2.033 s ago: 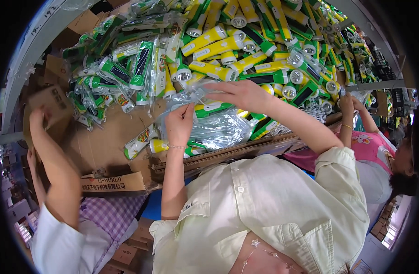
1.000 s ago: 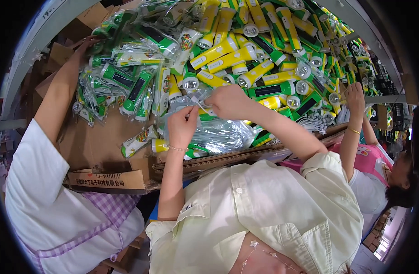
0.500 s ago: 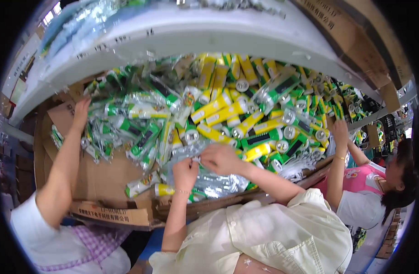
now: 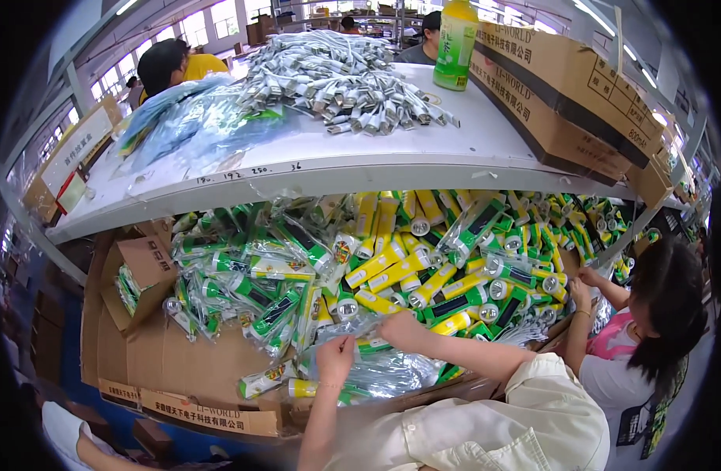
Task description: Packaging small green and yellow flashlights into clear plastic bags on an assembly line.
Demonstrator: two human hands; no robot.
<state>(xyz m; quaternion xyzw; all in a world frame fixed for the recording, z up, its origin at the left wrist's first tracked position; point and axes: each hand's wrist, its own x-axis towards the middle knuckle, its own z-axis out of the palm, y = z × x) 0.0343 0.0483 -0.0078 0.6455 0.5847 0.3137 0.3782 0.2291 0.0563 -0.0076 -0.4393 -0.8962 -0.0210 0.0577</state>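
My left hand (image 4: 334, 362) is closed in a pinch at the near edge of a clear plastic bag (image 4: 351, 326). Just to its right, my right hand (image 4: 402, 330) has its fingers bent around the other side of that bag; the fingertips are partly hidden. Below and between my hands lie more clear plastic bags (image 4: 399, 375) in a crumpled heap. Beyond them spreads a pile of yellow and green flashlights (image 4: 376, 269), unwrapped. Flashlights in clear bags (image 4: 254, 294) are heaped to the left of these.
A big cardboard tray (image 4: 164, 357) holds the flashlights beneath a white shelf (image 4: 360, 161). On the shelf are white cables (image 4: 337, 78), a green bottle (image 4: 454, 47) and cardboard boxes (image 4: 564, 94). A co-worker (image 4: 651, 314) reaches in at right; another's sleeve (image 4: 62, 436) shows lower left.
The view has tilted up, revealing the shelf top. My hands have moved slightly apart at the bag. The left co-worker's arm has withdrawn from the tray, and a small open carton now shows there.
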